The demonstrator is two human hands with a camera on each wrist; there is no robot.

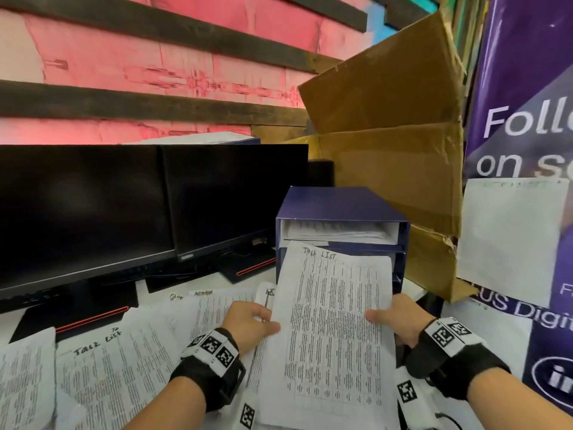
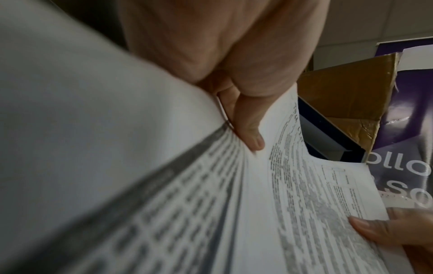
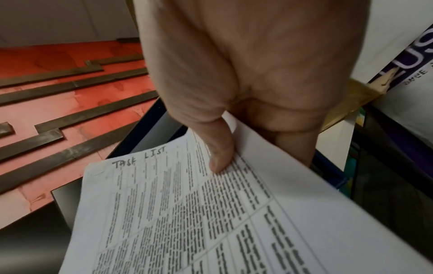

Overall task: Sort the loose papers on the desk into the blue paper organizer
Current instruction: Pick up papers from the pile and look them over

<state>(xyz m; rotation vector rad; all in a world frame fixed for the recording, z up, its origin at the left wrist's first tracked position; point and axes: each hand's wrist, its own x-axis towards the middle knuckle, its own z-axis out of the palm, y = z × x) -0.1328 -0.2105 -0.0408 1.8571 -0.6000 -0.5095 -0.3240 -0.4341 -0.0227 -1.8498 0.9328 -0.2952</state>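
hands, left hand (image 1: 248, 324) and right hand (image 1: 400, 321), pinch task list sheet (image 1: 331, 330); only head view shows blue organizer (image 1: 341, 206).

pink wall (image 1: 124, 66), 2 monitors (image 1: 155, 206), cardboard (image 1: 387, 135)

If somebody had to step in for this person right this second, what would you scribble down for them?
Left hand: grip on the left edge of the TASK LIST sheet, thumb on top.
Right hand: grip on its right edge, thumb on top.
The sheet is held up in front of the blue paper organizer, its top edge near the lower slot; not yet inside.
Done: the upper slot already holds papers.
Left: slide this sheet in, then sort the loose papers spread on the desk before the monitors.
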